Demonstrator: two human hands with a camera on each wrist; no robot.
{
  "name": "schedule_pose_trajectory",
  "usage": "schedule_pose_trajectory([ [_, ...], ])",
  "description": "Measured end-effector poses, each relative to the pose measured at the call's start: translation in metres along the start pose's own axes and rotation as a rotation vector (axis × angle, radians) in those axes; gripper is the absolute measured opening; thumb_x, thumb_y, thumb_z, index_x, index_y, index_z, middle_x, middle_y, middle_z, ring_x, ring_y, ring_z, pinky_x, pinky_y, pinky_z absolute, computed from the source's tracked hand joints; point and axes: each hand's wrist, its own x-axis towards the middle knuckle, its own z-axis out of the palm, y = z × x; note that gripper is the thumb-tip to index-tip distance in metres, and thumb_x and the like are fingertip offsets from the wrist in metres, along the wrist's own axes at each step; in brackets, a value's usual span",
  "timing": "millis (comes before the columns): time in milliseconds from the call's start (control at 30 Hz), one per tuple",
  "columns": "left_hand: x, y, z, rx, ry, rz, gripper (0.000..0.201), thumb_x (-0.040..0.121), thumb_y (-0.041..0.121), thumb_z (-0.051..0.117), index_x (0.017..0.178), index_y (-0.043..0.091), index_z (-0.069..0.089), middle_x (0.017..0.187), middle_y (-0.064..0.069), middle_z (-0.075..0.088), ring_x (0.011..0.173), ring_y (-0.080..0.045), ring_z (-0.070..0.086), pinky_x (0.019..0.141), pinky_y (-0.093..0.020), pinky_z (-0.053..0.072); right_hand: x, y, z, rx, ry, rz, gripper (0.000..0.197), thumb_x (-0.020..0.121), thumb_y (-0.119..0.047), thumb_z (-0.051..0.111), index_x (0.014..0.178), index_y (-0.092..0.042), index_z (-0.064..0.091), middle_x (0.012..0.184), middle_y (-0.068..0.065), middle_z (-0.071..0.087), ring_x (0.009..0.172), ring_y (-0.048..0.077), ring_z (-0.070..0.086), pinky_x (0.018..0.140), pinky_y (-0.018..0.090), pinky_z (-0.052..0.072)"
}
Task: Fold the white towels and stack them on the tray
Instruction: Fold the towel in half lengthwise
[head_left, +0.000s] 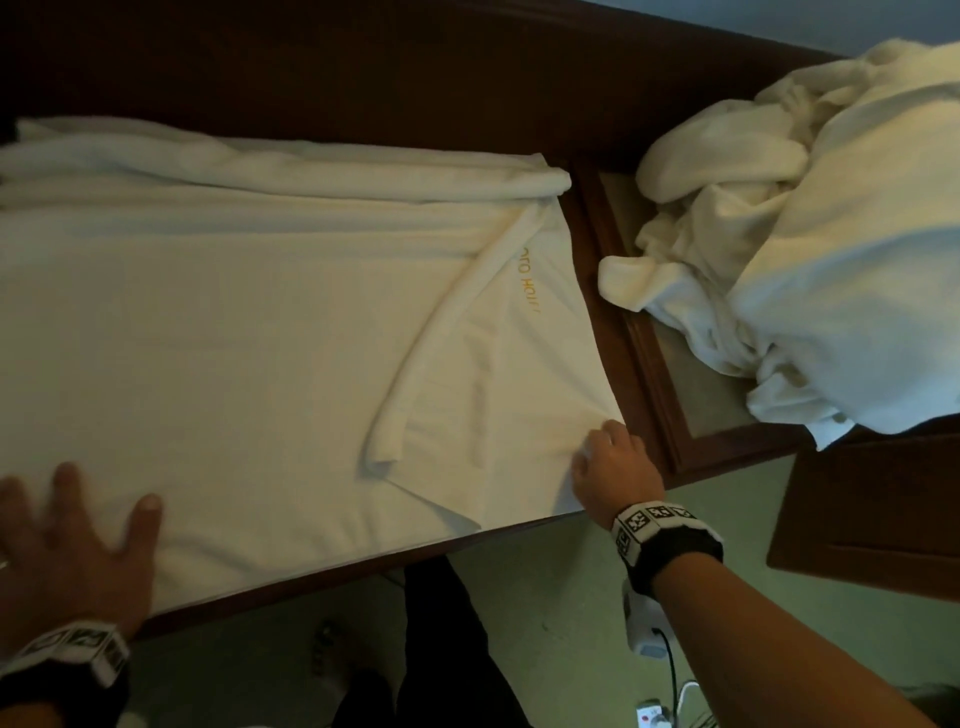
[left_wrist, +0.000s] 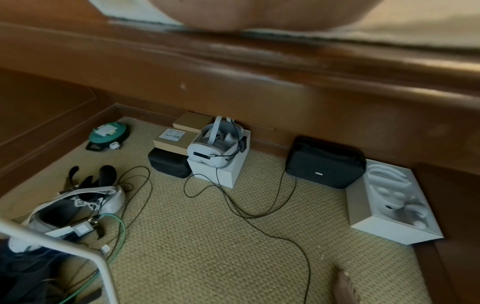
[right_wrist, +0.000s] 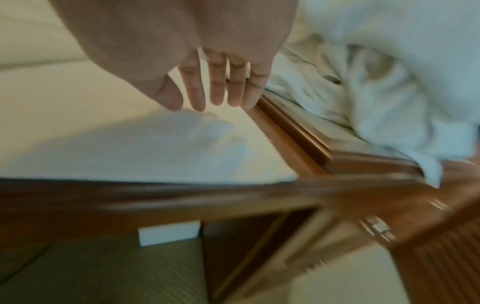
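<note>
Lying flat on the worktop (head_left: 613, 358), the white towel (head_left: 249, 332) reaches its near edge; left hand (head_left: 67, 551) presses it with spread fingers, right hand (head_left: 613, 467) touches its near right corner. Left wrist view: only the palm on the towel edge. Right wrist view: fingers (right_wrist: 221, 88) straight, close together over the towel (right_wrist: 130, 144), beside the tray (right_wrist: 306, 135).

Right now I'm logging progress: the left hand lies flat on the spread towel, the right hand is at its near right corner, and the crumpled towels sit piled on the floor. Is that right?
One detail is wrong: the crumpled towels are not on the floor. The head view shows them heaped on the wooden tray, right of the spread towel. The left hand and right hand are as you say.
</note>
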Motion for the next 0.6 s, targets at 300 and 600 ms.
schedule_pose_trajectory([
  [300, -0.067, 0.081, -0.039, 0.205, 0.114, 0.144, 0.088, 0.078, 0.09, 0.027, 0.154, 0.047, 0.014, 0.167, 0.003, 0.001, 0.15, -0.041, 0.016, 0.113, -0.072, 0.021, 0.01, -0.162, -0.042, 0.274, -0.144, -0.217, 0.047, 0.097, -0.056, 0.041, 0.092, -0.014, 0.06, 0.094, 0.009, 0.065, 0.086, 0.031, 0.06, 0.073, 0.036, 0.048],
  [600, -0.078, 0.1, -0.05, 0.216, 0.15, 0.15, 0.088, 0.079, 0.088, 0.026, 0.152, 0.038, 0.021, 0.166, 0.004, 0.004, 0.15, -0.039, 0.013, 0.114, -0.07, 0.021, 0.032, -0.184, -0.044, 0.532, -0.338, -0.166, 0.018, 0.089, -0.028, 0.066, 0.084, -0.017, 0.053, 0.091, 0.007, 0.057, 0.087, 0.029, 0.059, 0.074, 0.037, 0.049],
])
